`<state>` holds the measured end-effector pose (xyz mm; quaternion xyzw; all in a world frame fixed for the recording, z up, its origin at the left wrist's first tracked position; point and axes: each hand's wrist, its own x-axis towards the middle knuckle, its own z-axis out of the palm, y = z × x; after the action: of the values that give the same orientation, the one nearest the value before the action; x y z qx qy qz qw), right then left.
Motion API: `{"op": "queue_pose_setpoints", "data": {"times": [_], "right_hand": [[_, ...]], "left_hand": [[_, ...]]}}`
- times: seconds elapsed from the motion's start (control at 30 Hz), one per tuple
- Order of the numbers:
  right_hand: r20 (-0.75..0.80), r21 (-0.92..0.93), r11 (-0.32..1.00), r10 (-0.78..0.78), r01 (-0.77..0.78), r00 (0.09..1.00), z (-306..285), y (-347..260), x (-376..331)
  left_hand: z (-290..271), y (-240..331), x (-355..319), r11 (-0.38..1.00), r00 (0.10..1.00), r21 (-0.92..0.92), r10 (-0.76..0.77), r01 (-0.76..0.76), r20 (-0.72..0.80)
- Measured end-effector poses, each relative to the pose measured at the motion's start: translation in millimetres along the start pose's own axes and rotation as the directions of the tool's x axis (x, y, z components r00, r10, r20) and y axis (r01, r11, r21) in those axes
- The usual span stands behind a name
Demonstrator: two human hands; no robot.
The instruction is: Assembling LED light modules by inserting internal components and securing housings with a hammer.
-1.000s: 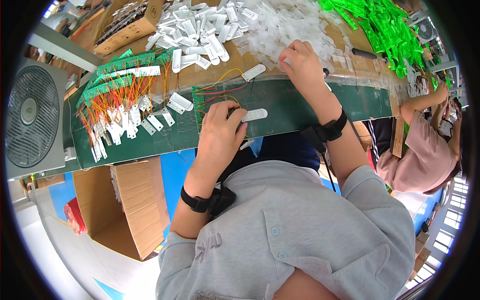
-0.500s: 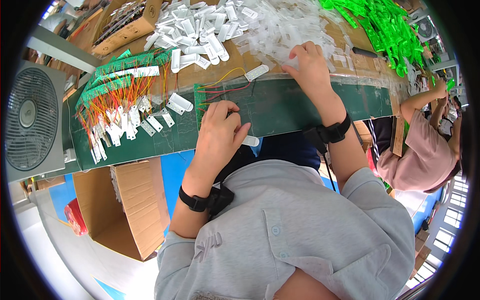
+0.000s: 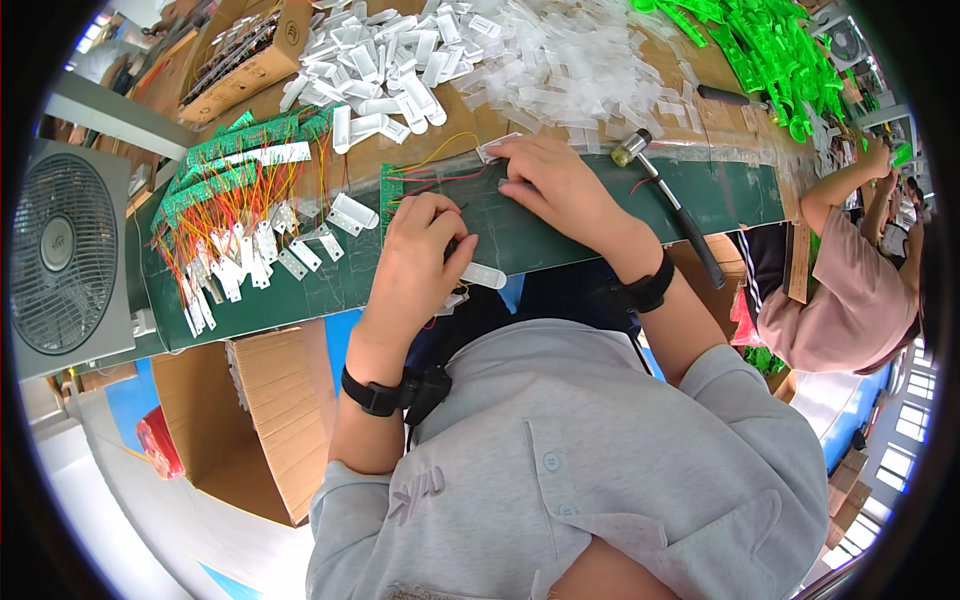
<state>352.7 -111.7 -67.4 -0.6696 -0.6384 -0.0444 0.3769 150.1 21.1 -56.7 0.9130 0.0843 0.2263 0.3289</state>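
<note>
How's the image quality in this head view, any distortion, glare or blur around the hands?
Head view: strong fisheye bending, with the green mat's edge curving and a black rim around the frame; lighting is bright and even, with mild glare on the clear plastic pile; the left hand and right hand look sharp, but the far edges smear.

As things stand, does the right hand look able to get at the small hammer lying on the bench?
Probably yes: the hammer lies just beside the right hand, with nothing between them.

- Green bench mat (image 3: 560, 235) is looking smooth, faintly glossy.
- White shells (image 3: 400, 60) are showing matt plastic.
- Box (image 3: 285, 420) is showing plain corrugated cardboard.
- Hammer (image 3: 665, 190) is showing a metal head.
</note>
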Motion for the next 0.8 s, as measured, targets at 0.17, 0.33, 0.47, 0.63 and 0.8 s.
{"op": "queue_pose_setpoints", "data": {"times": [0.17, 0.33, 0.47, 0.63, 0.8], "right_hand": [[0.212, 0.005, 0.975, 0.214, -0.220, 0.954, -10, -28, -15], [0.151, 0.051, 0.995, 0.081, -0.090, 0.985, -11, -41, -33], [0.134, 0.116, 0.989, 0.074, -0.090, 0.988, -10, -47, -36], [0.081, 0.174, 0.980, 0.081, -0.094, 0.993, -6, -44, -41], [0.085, 0.177, 0.974, 0.131, -0.144, 0.988, -2, -45, -43]], "left_hand": [[-8, -3, 2, 1.000, 1.000, 0.019, 0.002, -0.002, -0.003], [3, 28, 10, 0.999, 0.990, -0.019, -0.032, 0.030, -0.136], [22, 18, 18, 0.997, 0.986, 0.072, 0.010, 0.002, -0.164], [28, 10, 15, 0.996, 0.995, 0.086, 0.022, -0.014, -0.099], [26, 12, 16, 0.990, 0.988, 0.119, 0.096, -0.081, -0.125]]}}
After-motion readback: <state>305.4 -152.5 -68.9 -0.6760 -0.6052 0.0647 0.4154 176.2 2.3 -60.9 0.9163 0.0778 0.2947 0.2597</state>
